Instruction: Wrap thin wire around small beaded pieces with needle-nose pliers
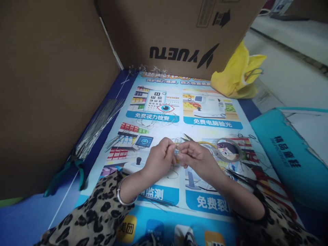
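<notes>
My left hand (163, 155) and my right hand (194, 157) meet over the middle of the printed poster (161, 131), fingertips almost touching. Both are closed in a pinch. What sits between the fingers is too small to make out; thin wire loops show just behind and below them. Beyond the fingertips a dark pointed tool tip (188, 137) is partly hidden by my right hand. A roll of clear tape (229, 150) lies to the right of that hand. Near my right forearm are scissors (274, 186) with red handles, their blades toward the poster's middle.
Green-handled pliers (68, 172) and a bundle of thin metal wires (98, 126) lie at left. Cardboard walls (174, 30) stand behind and left. A yellow bag (234, 77) and a turquoise shoe box (289, 153) border the right side. Small wire pieces (153, 70) sit along the back.
</notes>
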`<state>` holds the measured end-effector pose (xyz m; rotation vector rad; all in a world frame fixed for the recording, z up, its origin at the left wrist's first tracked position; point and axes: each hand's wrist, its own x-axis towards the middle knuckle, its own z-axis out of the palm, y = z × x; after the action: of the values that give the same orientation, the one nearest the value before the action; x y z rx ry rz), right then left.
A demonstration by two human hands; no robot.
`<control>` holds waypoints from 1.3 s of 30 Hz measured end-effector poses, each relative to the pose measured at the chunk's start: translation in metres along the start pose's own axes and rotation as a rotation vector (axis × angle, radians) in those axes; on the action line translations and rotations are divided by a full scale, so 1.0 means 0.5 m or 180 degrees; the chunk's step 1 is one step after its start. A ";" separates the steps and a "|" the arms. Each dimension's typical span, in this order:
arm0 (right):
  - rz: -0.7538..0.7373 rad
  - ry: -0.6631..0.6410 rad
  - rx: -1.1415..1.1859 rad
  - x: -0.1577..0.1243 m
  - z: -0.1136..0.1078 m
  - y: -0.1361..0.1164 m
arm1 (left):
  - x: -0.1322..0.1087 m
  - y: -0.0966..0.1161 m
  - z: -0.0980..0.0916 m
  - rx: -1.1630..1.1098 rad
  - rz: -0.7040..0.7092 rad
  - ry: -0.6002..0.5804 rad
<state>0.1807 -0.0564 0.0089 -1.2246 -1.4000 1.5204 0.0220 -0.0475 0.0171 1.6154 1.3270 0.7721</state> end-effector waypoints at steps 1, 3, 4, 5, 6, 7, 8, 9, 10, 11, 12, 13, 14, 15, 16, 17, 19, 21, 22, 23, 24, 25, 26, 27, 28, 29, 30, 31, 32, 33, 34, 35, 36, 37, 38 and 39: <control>0.0041 -0.0014 0.0082 0.001 0.000 -0.001 | -0.001 0.000 0.001 -0.0133 -0.0069 0.0010; 0.0155 -0.0040 0.0308 0.002 0.000 -0.003 | -0.002 0.000 0.004 -0.0407 -0.0186 0.0032; 0.0202 -0.0025 0.0405 0.003 0.000 -0.004 | -0.002 0.000 0.004 -0.0523 -0.0221 0.0033; 0.0227 0.0005 0.0468 0.003 0.000 -0.005 | -0.002 0.001 0.005 -0.0607 -0.0244 0.0023; 0.0227 0.0040 0.0492 0.003 0.000 -0.006 | -0.002 0.001 0.006 -0.0662 -0.0255 0.0008; 0.0201 0.0079 0.0483 0.003 0.001 -0.007 | -0.003 0.002 0.006 -0.0689 -0.0261 -0.0007; 0.0163 0.0113 0.0448 0.002 0.002 -0.007 | -0.003 0.002 0.006 -0.0699 -0.0264 -0.0017; 0.0117 0.0146 0.0401 0.002 0.003 -0.007 | -0.003 0.003 0.007 -0.0699 -0.0263 -0.0019; 0.0072 0.0175 0.0353 0.001 0.004 -0.008 | -0.003 0.002 0.007 -0.0699 -0.0258 -0.0020; 0.0033 0.0200 0.0317 0.001 0.005 -0.008 | -0.002 0.002 0.007 -0.0706 -0.0251 -0.0029; 0.0006 0.0216 0.0296 0.001 0.006 -0.008 | -0.002 0.000 0.007 -0.0726 -0.0251 -0.0056; -0.0005 0.0223 0.0288 0.002 0.006 -0.007 | -0.001 -0.002 0.006 -0.0754 -0.0254 -0.0108; -0.0003 0.0222 0.0294 0.003 0.005 -0.007 | 0.000 -0.004 0.005 -0.0772 -0.0250 -0.0168; 0.0004 0.0216 0.0310 0.003 0.003 -0.007 | 0.001 -0.007 0.003 -0.0748 -0.0224 -0.0219; 0.0008 0.0214 0.0337 0.004 0.001 -0.007 | 0.002 -0.009 0.000 -0.0652 -0.0160 -0.0241; 0.0011 0.0214 0.0371 0.005 -0.001 -0.006 | 0.004 -0.011 -0.003 -0.0479 -0.0058 -0.0226; 0.0008 0.0218 0.0448 0.007 -0.004 -0.004 | 0.005 -0.014 -0.009 -0.0009 0.0219 -0.0097; 0.0006 0.0204 0.0514 0.009 -0.006 -0.002 | 0.007 -0.014 -0.014 0.0332 0.0461 0.0061; 0.0015 0.0196 0.0536 0.009 -0.005 -0.001 | 0.007 -0.014 -0.015 0.0383 0.0526 0.0120; 0.0026 0.0196 0.0549 0.010 -0.004 -0.001 | 0.008 -0.014 -0.015 0.0366 0.0538 0.0159; 0.0038 0.0202 0.0551 0.009 -0.002 -0.001 | 0.008 -0.014 -0.015 0.0306 0.0503 0.0179; 0.0053 0.0212 0.0545 0.009 0.000 -0.002 | 0.009 -0.014 -0.014 0.0229 0.0431 0.0184; 0.0066 0.0231 0.0531 0.008 0.002 -0.004 | 0.009 -0.014 -0.013 0.0156 0.0339 0.0183; 0.0076 0.0250 0.0512 0.007 0.003 -0.006 | 0.009 -0.014 -0.012 0.0098 0.0248 0.0172; 0.0079 0.0265 0.0487 0.006 0.004 -0.007 | 0.010 -0.014 -0.012 0.0057 0.0176 0.0163; 0.0075 0.0276 0.0456 0.005 0.005 -0.009 | 0.010 -0.015 -0.011 0.0033 0.0126 0.0160; 0.0068 0.0283 0.0413 0.005 0.006 -0.009 | 0.010 -0.015 -0.010 0.0023 0.0098 0.0154; 0.0056 0.0285 0.0360 0.005 0.006 -0.008 | 0.010 -0.015 -0.010 0.0022 0.0082 0.0144; 0.0034 0.0285 0.0304 0.005 0.006 -0.006 | 0.010 -0.015 -0.009 0.0024 0.0073 0.0130; 0.0005 0.0291 0.0244 0.005 0.007 -0.003 | 0.010 -0.014 -0.008 0.0021 0.0069 0.0111; -0.0022 0.0299 0.0173 0.006 0.008 0.001 | 0.010 -0.013 -0.008 0.0004 0.0067 0.0080; -0.0048 0.0318 0.0089 0.007 0.010 0.005 | 0.009 -0.012 -0.007 -0.0033 0.0063 0.0036; -0.0070 0.0342 -0.0017 0.008 0.011 0.007 | 0.008 -0.010 -0.006 -0.0084 0.0055 -0.0020; -0.0096 0.0368 -0.0143 0.008 0.011 0.008 | 0.007 -0.009 -0.006 -0.0138 0.0043 -0.0072; -0.0130 0.0377 -0.0309 0.009 0.009 0.007 | 0.006 -0.008 -0.006 -0.0185 0.0029 -0.0110; -0.0183 0.0357 -0.0539 0.008 0.005 0.002 | 0.005 -0.007 -0.007 -0.0220 0.0015 -0.0122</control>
<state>0.1772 -0.0535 0.0071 -1.3381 -1.4999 1.2950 0.0179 -0.0438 0.0152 1.5720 1.2566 0.7779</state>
